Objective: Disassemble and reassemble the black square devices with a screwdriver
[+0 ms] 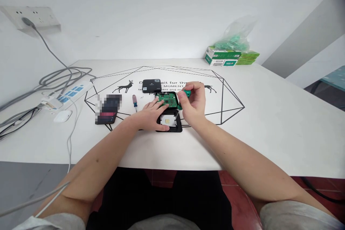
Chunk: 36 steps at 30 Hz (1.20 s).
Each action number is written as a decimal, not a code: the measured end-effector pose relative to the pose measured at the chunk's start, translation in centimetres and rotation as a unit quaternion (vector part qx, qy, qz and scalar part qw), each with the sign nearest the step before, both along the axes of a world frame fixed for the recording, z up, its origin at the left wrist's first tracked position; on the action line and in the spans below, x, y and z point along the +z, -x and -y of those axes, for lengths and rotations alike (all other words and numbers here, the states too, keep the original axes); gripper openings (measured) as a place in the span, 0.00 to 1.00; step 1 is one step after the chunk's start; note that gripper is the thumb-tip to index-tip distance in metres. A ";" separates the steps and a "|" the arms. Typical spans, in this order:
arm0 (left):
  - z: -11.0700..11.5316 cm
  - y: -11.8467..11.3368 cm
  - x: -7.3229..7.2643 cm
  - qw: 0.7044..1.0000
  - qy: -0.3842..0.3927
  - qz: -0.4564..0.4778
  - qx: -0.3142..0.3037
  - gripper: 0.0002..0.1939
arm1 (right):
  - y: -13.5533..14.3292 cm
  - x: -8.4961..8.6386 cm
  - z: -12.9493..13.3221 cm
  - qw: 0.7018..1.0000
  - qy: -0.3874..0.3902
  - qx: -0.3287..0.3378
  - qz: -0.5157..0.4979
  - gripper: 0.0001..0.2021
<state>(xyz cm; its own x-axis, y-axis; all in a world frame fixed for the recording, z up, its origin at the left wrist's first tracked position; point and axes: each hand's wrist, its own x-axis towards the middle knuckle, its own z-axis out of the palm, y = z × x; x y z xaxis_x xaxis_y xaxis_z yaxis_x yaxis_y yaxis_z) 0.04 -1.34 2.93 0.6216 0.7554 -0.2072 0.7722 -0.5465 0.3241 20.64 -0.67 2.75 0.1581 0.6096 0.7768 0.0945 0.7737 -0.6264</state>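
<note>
My right hand is closed round a green-handled screwdriver. Its thin shaft slants down to the right side of a black casing half, which has a silver-white plate with a small yellowish square inside. My left hand lies flat with fingers spread. Its fingertips rest on a green circuit board set in another black casing part, and its thumb is on the lower casing half. Whether the screwdriver tip touches a screw is too small to tell.
A flat black box lies behind the board. To the left are a second screwdriver, a blurred phone, a white earbud case and a power strip with tangled cables. Green-and-white boxes under a plastic bag stand at the back right.
</note>
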 end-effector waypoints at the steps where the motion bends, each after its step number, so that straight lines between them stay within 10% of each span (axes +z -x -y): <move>1: 0.0 0.0 0.0 1.000 0.000 -0.002 0.000 0.59 | -0.1 -0.1 0.1 1.000 0.003 0.016 -0.007 0.16; 36: 0.1 0.1 0.0 0.999 0.032 0.006 0.036 0.60 | -0.7 1.3 0.0 0.994 -0.056 -0.074 0.063 0.11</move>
